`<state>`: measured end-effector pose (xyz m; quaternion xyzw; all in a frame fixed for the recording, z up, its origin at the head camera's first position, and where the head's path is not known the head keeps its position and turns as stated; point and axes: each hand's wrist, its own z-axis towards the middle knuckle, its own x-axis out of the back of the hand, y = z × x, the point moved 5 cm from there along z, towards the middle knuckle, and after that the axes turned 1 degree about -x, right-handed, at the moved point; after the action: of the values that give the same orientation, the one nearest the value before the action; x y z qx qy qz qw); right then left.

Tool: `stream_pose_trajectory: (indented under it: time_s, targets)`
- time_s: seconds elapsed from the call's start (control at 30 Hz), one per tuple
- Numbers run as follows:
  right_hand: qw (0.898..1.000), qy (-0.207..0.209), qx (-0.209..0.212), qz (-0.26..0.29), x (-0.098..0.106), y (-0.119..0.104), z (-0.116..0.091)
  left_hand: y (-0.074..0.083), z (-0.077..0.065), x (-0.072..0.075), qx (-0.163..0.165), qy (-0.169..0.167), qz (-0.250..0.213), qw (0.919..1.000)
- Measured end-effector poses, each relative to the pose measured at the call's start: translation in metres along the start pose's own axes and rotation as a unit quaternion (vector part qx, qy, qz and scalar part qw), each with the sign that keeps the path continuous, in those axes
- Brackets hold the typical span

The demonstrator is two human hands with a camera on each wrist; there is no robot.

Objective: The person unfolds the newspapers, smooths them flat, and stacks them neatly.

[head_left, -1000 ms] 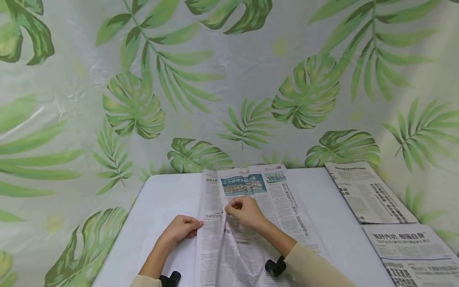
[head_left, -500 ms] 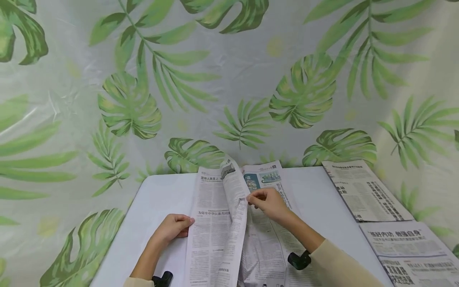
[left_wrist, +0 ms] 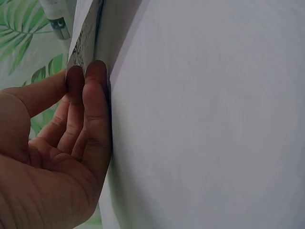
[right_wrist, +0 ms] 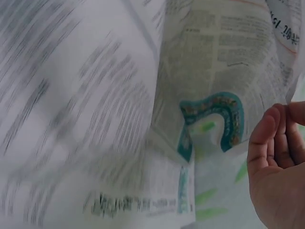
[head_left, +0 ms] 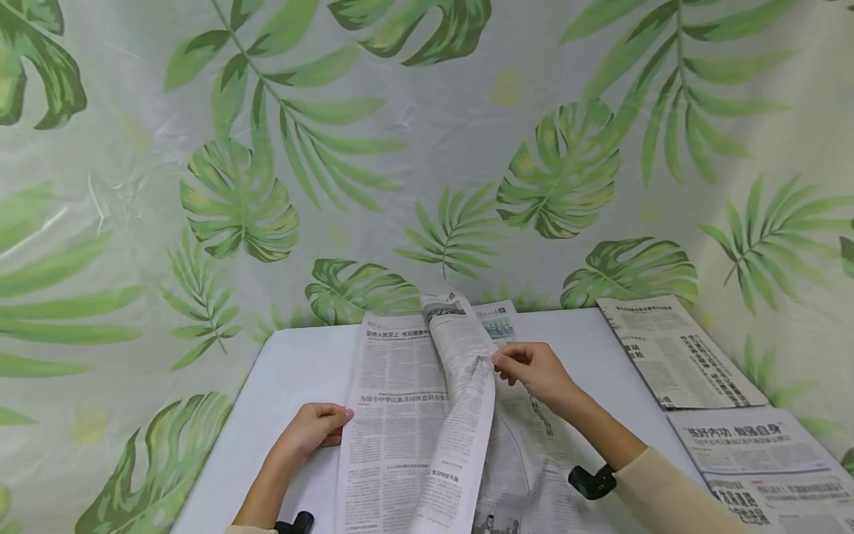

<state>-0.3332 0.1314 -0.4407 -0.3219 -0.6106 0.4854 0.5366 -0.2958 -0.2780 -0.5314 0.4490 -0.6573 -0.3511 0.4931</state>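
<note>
A newspaper lies on the white table, with its top page lifted and curling over to the right. My right hand pinches the edge of that curled page between thumb and fingertips, above the sheet beneath. In the right wrist view the right hand grips the paper edge, and a teal-printed strip shows on the bent page. At the newspaper's left edge my left hand pinches the margin. The left wrist view shows the left hand's thumb and fingers holding the paper edge close to the tabletop.
Two more newspapers lie at the table's right side, one farther back and one nearer. The white table backs onto a leaf-printed curtain. A black wrist camera sits on the right wrist.
My right hand has moved to the right, drawing the page over with it and uncovering the page on the left. My left hand stays at the left edge, shifting slightly left.
</note>
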Motion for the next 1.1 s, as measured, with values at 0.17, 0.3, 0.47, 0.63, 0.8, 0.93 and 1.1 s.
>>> stream_pose_trajectory:
  time_s: [0.17,0.3,0.47,0.63,0.8,0.93,1.1]
  targets:
    - [1.0,0.014,-0.007,0.015,0.021,0.003,-0.004,-0.003,-0.002,0.007,0.003,0.002,-0.007,1.0]
    - [0.999,0.028,-0.014,0.016,0.038,0.003,-0.01,-0.005,-0.002,0.011,0.003,-0.002,-0.014,0.9999]
    - [1.0,0.023,-0.013,0.01,0.059,0.003,-0.018,-0.008,-0.004,0.015,0.008,-0.003,-0.02,0.9998]
    - [1.0,0.017,-0.017,-0.003,0.089,0.005,-0.027,-0.009,-0.008,0.021,0.007,0.005,-0.019,0.9998]
    - [0.999,0.021,-0.031,0.013,0.113,0.007,-0.038,-0.012,-0.011,0.03,0.013,0.013,-0.017,0.9997]
    - [0.997,0.02,-0.054,0.051,0.125,0.013,-0.049,-0.013,-0.011,0.037,0.011,0.012,-0.011,0.9998]
    - [0.995,0.026,-0.076,0.067,0.141,0.022,-0.06,-0.013,-0.012,0.048,0.012,0.028,0.001,0.9995]
